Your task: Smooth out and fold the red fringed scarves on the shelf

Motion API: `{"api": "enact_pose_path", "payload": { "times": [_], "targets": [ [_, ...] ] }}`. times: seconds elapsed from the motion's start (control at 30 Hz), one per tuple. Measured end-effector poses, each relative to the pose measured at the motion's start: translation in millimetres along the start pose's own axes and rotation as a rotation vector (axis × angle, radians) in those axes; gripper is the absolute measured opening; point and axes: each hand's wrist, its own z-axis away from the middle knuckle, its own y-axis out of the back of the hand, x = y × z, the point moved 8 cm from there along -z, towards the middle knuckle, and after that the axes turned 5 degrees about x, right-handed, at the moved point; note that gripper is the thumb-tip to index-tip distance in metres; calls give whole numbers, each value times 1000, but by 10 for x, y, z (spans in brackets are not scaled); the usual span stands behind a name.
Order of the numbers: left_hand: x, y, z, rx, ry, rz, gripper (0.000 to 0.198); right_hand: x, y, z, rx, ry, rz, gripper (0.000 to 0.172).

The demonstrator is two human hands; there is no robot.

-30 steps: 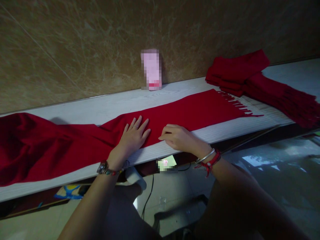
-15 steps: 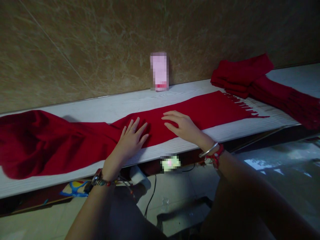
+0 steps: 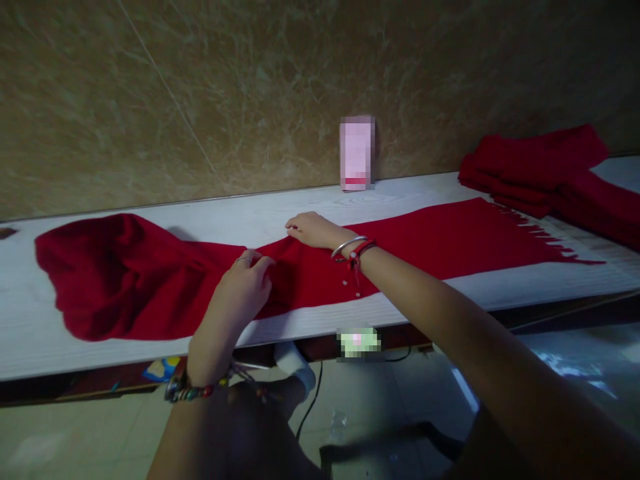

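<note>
A long red scarf [image 3: 440, 233] lies along the white tabletop, flat and fringed on the right, rumpled into a heap on the left. My left hand [image 3: 243, 283] rests on its middle, fingers curled into the cloth, with a ring on one finger. At the scarf's far edge, my right hand [image 3: 317, 230] has its fingers bent together on the fabric, pinching it; the fingertips are partly hidden. The cloth between the two hands is slightly creased.
Folded red scarves [image 3: 535, 167] are piled at the back right. A blurred pink box-like object [image 3: 357, 153] stands against the marbled wall [image 3: 250, 87]. Below the table's front edge are a blurred greenish object [image 3: 359, 341] and a dark cable [image 3: 311, 400].
Both hands went from lying spread on the scarf to curled fingers. My right hand moved left to the far edge. The heaped left end has drawn inward, and the view has shifted.
</note>
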Motion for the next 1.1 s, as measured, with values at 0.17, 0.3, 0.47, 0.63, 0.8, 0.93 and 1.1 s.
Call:
{"api": "enact_pose_path", "payload": {
  "times": [0.17, 0.3, 0.47, 0.63, 0.8, 0.93, 1.1],
  "targets": [
    [-257, -44, 110, -94, -91, 78, 52, -87, -50, -104, -50, 43, 1, 27],
    [-288, 40, 174, 7, -170, 61, 48, -103, -79, -79, -92, 62, -3, 26],
    [-287, 59, 196, 8, -154, 59, 33, -121, -102, -121, -62, 80, 48, 25],
    [-281, 63, 228, 18, -201, 82, 34, -120, -188, -192, -110, 67, 133, 27],
    [-221, 82, 312, -82, -247, 76, 30, -96, -122, -283, -85, 30, 196, 30],
    [-150, 157, 370, -83, -280, 14, 21, 1, -161, -347, -98, -60, 161, 29],
    [-136, 137, 354, -110, -270, -13, 18, -7, -120, -213, 87, -60, 38, 29]
  ]
}}
